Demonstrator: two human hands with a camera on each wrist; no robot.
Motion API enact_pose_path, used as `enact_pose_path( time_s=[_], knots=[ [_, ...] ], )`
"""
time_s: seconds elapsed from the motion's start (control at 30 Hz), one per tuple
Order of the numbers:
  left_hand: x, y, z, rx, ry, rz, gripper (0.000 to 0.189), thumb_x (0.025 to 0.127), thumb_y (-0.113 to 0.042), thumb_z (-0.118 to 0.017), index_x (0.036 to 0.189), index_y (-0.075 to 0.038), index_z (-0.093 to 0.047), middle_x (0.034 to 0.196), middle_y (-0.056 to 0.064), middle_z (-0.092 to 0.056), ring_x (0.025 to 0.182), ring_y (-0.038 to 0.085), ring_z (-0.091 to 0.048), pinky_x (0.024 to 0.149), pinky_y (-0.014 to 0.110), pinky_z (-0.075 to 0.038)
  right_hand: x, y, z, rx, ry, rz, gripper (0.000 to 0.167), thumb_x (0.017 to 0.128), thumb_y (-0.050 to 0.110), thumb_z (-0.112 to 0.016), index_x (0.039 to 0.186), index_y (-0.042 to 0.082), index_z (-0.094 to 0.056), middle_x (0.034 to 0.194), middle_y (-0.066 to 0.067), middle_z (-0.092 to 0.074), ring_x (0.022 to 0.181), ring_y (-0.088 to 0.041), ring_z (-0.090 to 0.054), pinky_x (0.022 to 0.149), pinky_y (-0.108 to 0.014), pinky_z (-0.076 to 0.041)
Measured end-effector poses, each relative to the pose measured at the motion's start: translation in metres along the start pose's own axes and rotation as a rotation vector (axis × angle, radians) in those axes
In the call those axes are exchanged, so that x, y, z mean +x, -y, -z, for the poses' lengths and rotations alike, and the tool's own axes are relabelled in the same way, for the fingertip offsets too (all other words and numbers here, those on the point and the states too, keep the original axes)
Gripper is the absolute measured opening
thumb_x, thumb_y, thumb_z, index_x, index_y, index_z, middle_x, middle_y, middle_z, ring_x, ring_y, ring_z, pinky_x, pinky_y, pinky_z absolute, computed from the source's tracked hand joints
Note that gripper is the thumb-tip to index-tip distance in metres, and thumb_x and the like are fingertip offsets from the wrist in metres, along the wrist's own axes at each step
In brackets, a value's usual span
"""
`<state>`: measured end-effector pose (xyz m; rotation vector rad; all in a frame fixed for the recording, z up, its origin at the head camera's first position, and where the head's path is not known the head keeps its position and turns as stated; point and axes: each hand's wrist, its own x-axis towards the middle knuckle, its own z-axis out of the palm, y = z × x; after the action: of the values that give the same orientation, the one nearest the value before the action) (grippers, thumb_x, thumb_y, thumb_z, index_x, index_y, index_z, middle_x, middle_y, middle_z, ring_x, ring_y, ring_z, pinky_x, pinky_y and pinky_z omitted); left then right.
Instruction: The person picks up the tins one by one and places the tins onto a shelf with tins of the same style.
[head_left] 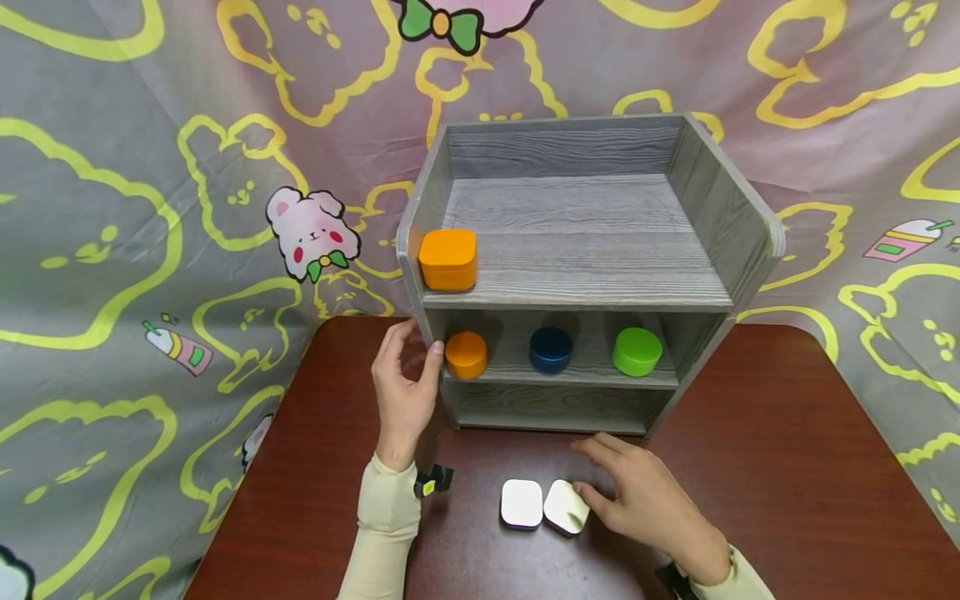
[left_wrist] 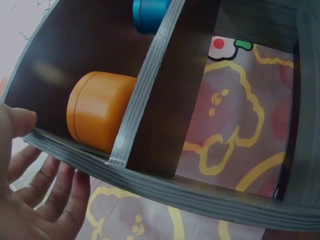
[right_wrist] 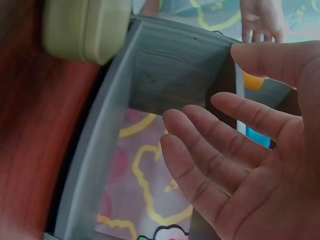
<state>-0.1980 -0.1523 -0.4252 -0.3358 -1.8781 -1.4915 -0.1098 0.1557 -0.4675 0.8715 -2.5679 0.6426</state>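
My left hand grips the left side panel of a grey wood-grain shelf, thumb inside the front edge and fingers outside in the left wrist view. Just inside, near the thumb, sits a round orange tin. My right hand hovers low in front of the shelf, fingers spread and loosely bent, palm bare in the right wrist view. Its thumb overlaps the edge of a tilted white-topped square tin in the head view. A second white-topped square tin stands close to its left.
On the middle shelf a dark blue round tin and a green round tin stand right of the orange one. An orange square tin occupies the top shelf's left corner. Patterned cloth hangs behind the brown table.
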Motion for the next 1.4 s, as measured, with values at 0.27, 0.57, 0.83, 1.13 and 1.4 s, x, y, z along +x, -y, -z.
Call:
enact_pose_path(
  time_s=[0.27, 0.57, 0.83, 1.13, 1.4],
  knots=[
    [0.0, 0.001, 0.0, 0.007, 0.006, 0.003, 0.036, 0.096, -0.009, -0.074, 0.129, 0.003, -0.067, 0.112, 0.018, -0.068, 0.098, 0.012, -0.066, 0.083, 0.015, -0.058, -0.007, -0.001, -0.011, -0.025, 0.009, 0.004, 0.042, 0.076, 0.021, -0.089, 0.114, 0.016, -0.073, 0.104, 0.008, -0.073, 0.084, -0.007, -0.07, 0.068, -0.029, -0.057],
    [-0.001, 0.0, 0.001, 0.014, 0.015, 0.018, 0.034, 0.097, -0.009, -0.073, 0.128, 0.002, -0.067, 0.11, 0.016, -0.067, 0.095, 0.011, -0.066, 0.083, 0.016, -0.059, -0.014, 0.001, -0.022, -0.072, 0.096, -0.084, 0.058, 0.07, 0.033, -0.093, 0.12, 0.014, -0.072, 0.105, 0.003, -0.07, 0.086, -0.013, -0.07, 0.069, -0.033, -0.058],
    [-0.001, 0.0, 0.001, -0.005, 0.002, 0.034, 0.033, 0.097, -0.009, -0.073, 0.127, 0.003, -0.068, 0.109, 0.017, -0.068, 0.093, 0.012, -0.065, 0.08, 0.015, -0.058, -0.018, 0.004, -0.031, -0.088, 0.201, -0.154, 0.072, 0.067, 0.049, -0.094, 0.124, 0.013, -0.069, 0.106, 0.003, -0.067, 0.083, -0.015, -0.067, 0.067, -0.038, -0.057],
    [0.0, 0.0, 0.0, -0.017, 0.002, 0.053, 0.033, 0.096, -0.008, -0.073, 0.126, 0.003, -0.067, 0.109, 0.018, -0.069, 0.092, 0.012, -0.065, 0.079, 0.014, -0.058, -0.024, 0.003, -0.041, -0.064, 0.226, -0.147, 0.07, 0.066, 0.047, -0.095, 0.122, 0.013, -0.069, 0.105, 0.006, -0.066, 0.079, -0.009, -0.063, 0.062, -0.032, -0.053],
    [0.001, 0.001, 0.001, -0.013, 0.008, 0.06, 0.031, 0.097, -0.01, -0.073, 0.126, 0.002, -0.068, 0.106, 0.018, -0.069, 0.088, 0.013, -0.065, 0.076, 0.015, -0.058, -0.025, 0.005, -0.043, -0.023, 0.228, -0.138, 0.057, 0.066, 0.032, -0.094, 0.116, 0.018, -0.07, 0.098, 0.011, -0.061, 0.071, 0.0, -0.047, 0.059, -0.021, -0.039]
  ],
)
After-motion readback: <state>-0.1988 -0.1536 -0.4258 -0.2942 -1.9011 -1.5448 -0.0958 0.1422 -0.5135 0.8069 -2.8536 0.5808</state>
